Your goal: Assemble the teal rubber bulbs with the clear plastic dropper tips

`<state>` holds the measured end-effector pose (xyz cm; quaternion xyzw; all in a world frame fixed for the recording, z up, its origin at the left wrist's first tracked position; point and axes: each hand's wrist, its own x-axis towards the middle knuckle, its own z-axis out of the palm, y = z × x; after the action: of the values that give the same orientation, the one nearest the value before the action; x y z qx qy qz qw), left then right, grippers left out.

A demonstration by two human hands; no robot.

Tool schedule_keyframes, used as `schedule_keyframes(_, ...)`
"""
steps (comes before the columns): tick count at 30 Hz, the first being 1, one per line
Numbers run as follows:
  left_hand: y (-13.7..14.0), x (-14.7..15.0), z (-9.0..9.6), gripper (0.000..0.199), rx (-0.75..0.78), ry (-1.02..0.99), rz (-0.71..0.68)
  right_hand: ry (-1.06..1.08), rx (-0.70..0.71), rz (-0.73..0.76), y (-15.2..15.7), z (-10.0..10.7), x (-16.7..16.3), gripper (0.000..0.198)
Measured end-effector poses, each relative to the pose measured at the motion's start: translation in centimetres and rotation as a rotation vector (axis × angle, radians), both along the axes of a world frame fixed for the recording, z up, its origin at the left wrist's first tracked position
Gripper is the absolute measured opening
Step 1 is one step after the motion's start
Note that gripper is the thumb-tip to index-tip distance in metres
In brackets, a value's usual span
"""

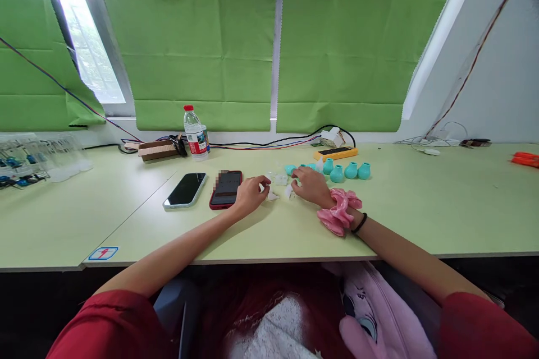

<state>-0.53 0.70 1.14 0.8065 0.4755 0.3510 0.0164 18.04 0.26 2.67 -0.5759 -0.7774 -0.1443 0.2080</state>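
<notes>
My left hand (251, 195) is closed, thumb and fingertips curled together beside a small whitish piece (273, 196). Whether that piece is in the pinch or just lies by it, I cannot make out. Facing it, my right hand (312, 185) has its fingers curled down over the table, close to another small white piece (288, 191); its grip is too small to see clearly. Clear plastic bits (279, 179) lie between the two hands. Several turquoise, vase-shaped pieces (351, 170) stand just beyond and to the right of my right hand, which partly covers some of them.
Left of my left hand lie a red-edged phone (227, 189) and a pale-cased phone (185, 190). Farther back are a water bottle (196, 137), a cardboard piece (158, 150), a yellow-and-black device (336, 153) and cables (261, 145). Clear plastic items (63, 160) sit far left, orange-handled items (525, 159) far right.
</notes>
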Motion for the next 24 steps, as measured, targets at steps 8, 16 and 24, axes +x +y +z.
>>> schedule_keyframes(8,-0.5,0.0,0.1,0.017,0.129,0.014,0.006,-0.097,-0.171,-0.248,-0.8,1.7,0.4,0.03)
schedule_keyframes(16,-0.9,0.2,0.2,0.017,0.168,0.055,-0.02,-0.219,-0.364,-0.107,-0.6,1.6,1.9,0.04)
schedule_keyframes(24,-0.7,0.3,-0.1,0.018,0.137,0.089,-0.136,-0.161,-0.277,-0.032,-0.1,0.1,1.4,0.032)
